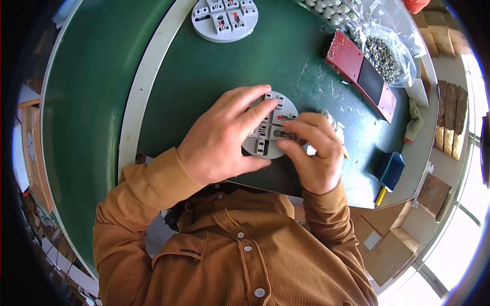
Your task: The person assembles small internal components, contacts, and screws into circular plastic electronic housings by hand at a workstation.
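- And here's the right hand (319,148), thumb and fingertips bunched at a small grey block (276,134) on the fixture's right side; whether they pinch a tiny part or merely touch, I can't tell, the fingers hide it.
- Over on the left, the left hand (219,132) is spread wide, not clenched, fingers over the top and thumb by the lower edge, bracketing the fixture.
- The round grey fixture (275,152) lies flat between both hands, close to the person's body. It looks stiff, probably plastic, and light enough to skid if pushed sideways; the outer rim seems the safest hold, clear of the slots.
- Look at that red-tipped piece (279,117) on top! Small and rigid by the look of it, likely fiddly and easily knocked; best taken by its edges.
- Crowding the right hand, crumpled clear plastic (333,122) could snag the knuckles.
- Farther off, a second grey disc (224,38) up top, a red board (342,53) upper right, a bag of metal bits (383,58) behind it, and a blue scoop (392,171) well to the right.
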A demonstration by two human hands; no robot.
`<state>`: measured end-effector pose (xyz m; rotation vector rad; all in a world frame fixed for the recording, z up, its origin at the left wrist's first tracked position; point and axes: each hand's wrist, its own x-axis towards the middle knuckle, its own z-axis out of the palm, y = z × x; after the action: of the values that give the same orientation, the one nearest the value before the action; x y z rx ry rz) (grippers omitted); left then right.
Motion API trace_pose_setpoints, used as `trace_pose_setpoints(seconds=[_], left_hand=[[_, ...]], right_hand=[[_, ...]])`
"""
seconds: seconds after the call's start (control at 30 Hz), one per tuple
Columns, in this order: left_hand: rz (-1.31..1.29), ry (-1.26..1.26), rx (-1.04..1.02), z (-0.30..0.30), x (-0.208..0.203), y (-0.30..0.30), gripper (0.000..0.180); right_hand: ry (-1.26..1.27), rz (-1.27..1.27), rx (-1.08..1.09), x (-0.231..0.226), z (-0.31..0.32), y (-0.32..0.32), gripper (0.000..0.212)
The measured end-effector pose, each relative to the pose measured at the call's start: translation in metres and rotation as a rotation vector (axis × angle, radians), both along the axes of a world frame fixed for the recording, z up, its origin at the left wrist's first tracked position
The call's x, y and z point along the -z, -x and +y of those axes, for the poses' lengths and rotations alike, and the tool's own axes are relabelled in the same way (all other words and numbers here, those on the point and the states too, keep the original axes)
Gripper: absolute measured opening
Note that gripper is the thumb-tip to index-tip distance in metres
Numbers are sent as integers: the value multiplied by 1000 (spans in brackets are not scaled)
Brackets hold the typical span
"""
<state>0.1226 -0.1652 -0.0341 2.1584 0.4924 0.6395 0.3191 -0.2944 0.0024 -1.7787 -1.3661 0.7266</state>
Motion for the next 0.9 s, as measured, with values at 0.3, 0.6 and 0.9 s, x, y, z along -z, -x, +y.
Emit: trace_pose_setpoints(seconds=[0.3,0.6,0.9], left_hand=[[-29,499,127,26,-19,14,103],[-51,458,30,18,-22,16,116],[-94,55,-18,11,-16,6,120]], right_hand=[[-185,-122,-381,-22,23,-43,55],[-116,-53,-423,-18,22,-39,65],[-131,-94,-363,-7,17,-33,63]])
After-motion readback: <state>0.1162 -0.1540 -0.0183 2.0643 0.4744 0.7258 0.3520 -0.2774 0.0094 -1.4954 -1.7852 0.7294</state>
